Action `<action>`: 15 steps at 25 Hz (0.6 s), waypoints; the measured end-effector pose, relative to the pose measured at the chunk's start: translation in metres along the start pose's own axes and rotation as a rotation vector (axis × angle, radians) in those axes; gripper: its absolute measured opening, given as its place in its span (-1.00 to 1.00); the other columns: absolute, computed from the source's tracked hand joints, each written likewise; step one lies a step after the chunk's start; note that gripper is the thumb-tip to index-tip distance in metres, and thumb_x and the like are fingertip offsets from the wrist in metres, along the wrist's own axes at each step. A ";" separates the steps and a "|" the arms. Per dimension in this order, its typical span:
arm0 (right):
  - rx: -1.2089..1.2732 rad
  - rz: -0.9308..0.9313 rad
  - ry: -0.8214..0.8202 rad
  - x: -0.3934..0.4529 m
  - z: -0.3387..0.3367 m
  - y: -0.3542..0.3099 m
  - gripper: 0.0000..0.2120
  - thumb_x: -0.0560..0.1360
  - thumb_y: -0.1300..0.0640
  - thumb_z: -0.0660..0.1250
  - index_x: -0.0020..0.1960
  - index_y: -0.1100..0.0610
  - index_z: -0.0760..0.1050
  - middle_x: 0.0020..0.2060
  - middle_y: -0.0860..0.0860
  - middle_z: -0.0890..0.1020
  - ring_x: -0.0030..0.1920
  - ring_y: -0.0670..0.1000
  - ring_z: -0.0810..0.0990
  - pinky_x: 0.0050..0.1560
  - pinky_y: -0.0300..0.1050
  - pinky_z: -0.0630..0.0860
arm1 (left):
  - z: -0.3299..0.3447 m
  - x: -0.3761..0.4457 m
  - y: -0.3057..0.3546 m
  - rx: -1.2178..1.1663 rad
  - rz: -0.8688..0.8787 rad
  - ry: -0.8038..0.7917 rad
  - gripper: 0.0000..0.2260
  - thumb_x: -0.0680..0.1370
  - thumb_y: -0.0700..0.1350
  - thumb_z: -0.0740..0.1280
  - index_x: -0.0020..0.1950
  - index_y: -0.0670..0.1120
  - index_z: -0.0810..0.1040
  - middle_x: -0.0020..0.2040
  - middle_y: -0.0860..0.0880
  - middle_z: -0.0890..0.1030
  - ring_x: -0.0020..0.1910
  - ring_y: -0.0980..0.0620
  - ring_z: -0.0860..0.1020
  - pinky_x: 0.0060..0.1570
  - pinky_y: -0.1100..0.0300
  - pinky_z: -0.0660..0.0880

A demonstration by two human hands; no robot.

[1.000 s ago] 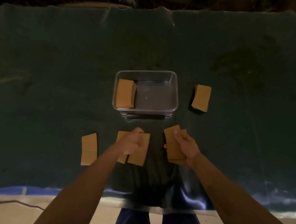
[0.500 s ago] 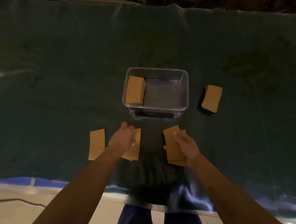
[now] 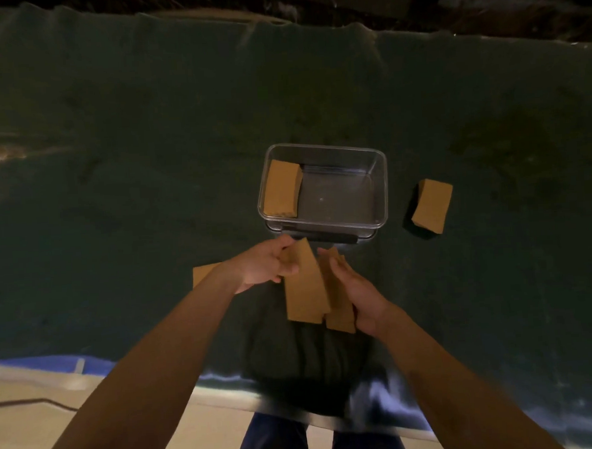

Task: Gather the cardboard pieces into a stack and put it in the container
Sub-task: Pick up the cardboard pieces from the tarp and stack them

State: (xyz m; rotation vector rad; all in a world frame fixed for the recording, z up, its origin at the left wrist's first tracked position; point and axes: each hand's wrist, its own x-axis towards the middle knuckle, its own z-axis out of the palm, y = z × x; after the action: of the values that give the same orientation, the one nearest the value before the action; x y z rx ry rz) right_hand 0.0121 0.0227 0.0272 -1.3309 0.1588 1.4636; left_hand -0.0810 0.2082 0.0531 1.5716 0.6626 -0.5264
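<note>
My left hand (image 3: 267, 267) grips a brown cardboard piece (image 3: 305, 289) by its far end, just in front of the clear plastic container (image 3: 380, 185). Right beside it, my right hand (image 3: 356, 286) holds a small stack of cardboard pieces (image 3: 340, 316), and the left-hand piece overlaps that stack. A cardboard stack (image 3: 281, 189) stands inside the container against its left wall. Another cardboard stack (image 3: 432, 205) lies on the cloth to the container's right. One flat piece (image 3: 202, 272) lies on the cloth, partly hidden under my left forearm.
A dark green cloth (image 3: 147, 163) covers the table. Its near edge hangs over in front of my legs, with pale floor and a thin cable at the lower left. Dark clutter lies beyond the far edge.
My left hand lifted a cardboard piece off the cloth and carried it right, up against the stack in my right hand. The view shifted, so the container sits further right.
</note>
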 end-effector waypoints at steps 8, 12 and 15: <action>0.019 0.084 -0.160 0.009 0.045 -0.008 -0.37 0.54 -0.37 0.10 0.24 0.09 0.59 -0.01 0.16 0.69 -0.07 0.16 0.64 0.18 0.22 0.54 | 0.002 -0.008 -0.009 0.061 0.180 0.211 -0.77 0.56 -0.30 0.33 0.18 -0.11 0.46 -0.12 -0.02 0.52 -0.20 0.12 0.54 -0.12 0.17 0.52; -0.021 0.104 -0.060 0.014 0.062 -0.008 -0.56 0.57 -0.11 0.31 0.24 0.22 0.50 -0.19 0.12 0.60 -0.29 0.06 0.57 -0.23 0.03 0.62 | 0.001 -0.018 -0.021 0.320 0.210 0.284 -0.48 0.51 -0.25 0.37 0.44 -0.03 0.37 0.30 -0.09 0.41 0.32 -0.08 0.39 0.35 0.05 0.34; -0.035 0.146 -0.011 0.017 0.071 -0.009 -0.66 0.62 0.05 0.25 0.34 0.17 0.45 -0.15 0.18 0.60 -0.29 0.08 0.59 -0.29 0.01 0.59 | 0.001 -0.026 -0.025 0.317 0.194 0.205 -0.43 0.53 -0.23 0.39 0.51 -0.05 0.28 0.39 -0.09 0.38 0.28 -0.08 0.49 0.26 0.15 0.38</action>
State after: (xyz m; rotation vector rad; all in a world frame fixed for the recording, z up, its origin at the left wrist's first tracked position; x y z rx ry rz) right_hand -0.0211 0.0855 0.0442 -1.3621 0.2282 1.6020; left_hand -0.1168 0.2059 0.0530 1.9852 0.5908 -0.3385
